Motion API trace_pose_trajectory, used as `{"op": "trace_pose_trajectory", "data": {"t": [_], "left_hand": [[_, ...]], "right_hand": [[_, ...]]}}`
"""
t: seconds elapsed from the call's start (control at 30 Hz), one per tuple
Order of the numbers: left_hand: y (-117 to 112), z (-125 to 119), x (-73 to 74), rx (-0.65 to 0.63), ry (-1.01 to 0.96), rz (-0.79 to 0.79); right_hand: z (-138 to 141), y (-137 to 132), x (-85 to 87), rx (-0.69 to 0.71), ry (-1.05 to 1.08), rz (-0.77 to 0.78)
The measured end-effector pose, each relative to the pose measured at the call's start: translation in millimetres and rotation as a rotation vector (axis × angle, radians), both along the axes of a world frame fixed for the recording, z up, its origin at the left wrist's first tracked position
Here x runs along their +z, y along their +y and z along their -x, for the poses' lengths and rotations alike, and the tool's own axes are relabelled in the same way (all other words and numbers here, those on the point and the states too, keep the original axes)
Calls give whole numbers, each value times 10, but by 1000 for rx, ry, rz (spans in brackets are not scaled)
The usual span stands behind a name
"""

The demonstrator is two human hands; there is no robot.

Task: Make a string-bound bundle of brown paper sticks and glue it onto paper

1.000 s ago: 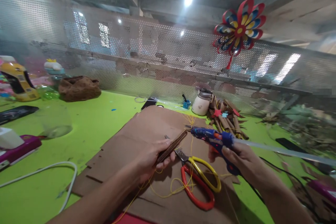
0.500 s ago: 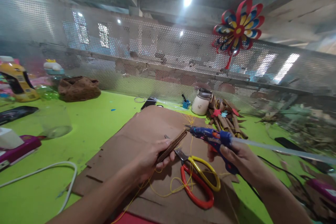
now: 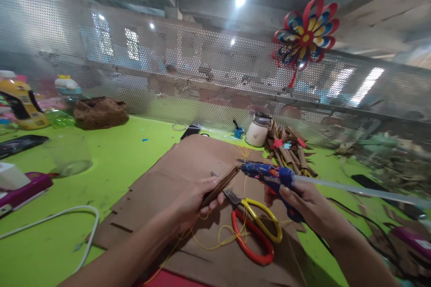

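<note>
My left hand [image 3: 202, 199] is closed around a narrow stack of folded brown cardboard strips [image 3: 222, 184], tilted up to the right. In my right hand [image 3: 298, 199] is a blue hot glue gun [image 3: 269, 174], with a long clear glue stick [image 3: 350, 185] coming out of its back. The gun's nozzle is at the upper end of the strips; whether it touches them I cannot tell. Below lie scissors [image 3: 256, 228] with one red and one yellow handle, tangled with yellow string [image 3: 215, 247]. A large brown cardboard sheet [image 3: 155, 197] lies underneath.
Rolled cardboard pieces with paper stars [image 3: 292, 152] lie at the back right beside a white jar [image 3: 258, 131]. A clear plastic cup [image 3: 72, 157], a purple power strip [image 3: 30, 190] and a white cable [image 3: 67, 211] are at left. A perforated metal screen [image 3: 202, 67] stands behind.
The glue gun has shifted slightly left, bringing its nozzle closer to the end of the cardboard strips. My left hand stays nearly still with the strips in it.
</note>
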State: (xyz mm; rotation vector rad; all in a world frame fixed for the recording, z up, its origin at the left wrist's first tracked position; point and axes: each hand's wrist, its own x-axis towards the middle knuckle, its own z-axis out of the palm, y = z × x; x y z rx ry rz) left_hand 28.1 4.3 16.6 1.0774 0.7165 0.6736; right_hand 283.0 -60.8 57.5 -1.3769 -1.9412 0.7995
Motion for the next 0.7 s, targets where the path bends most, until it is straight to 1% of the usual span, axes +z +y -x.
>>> {"op": "trace_pose_trajectory", "data": {"t": [0.13,0.27,0.43,0.57,0.7], "left_hand": [[1,7,4,-20,-42,34],[8,22,-7,-32,-107,76],[19,36,-9,-76,-171,148],[27,35,9,-92,-182,218],[36,30,15,-78,-160,220]], "right_hand": [[14,5,22,-33,-13,-5],[19,9,21,-32,-21,-10],[16,5,6,-39,-28,-26],[17,0,13,-36,-53,-36],[16,-26,29,-30,2,-22]]}}
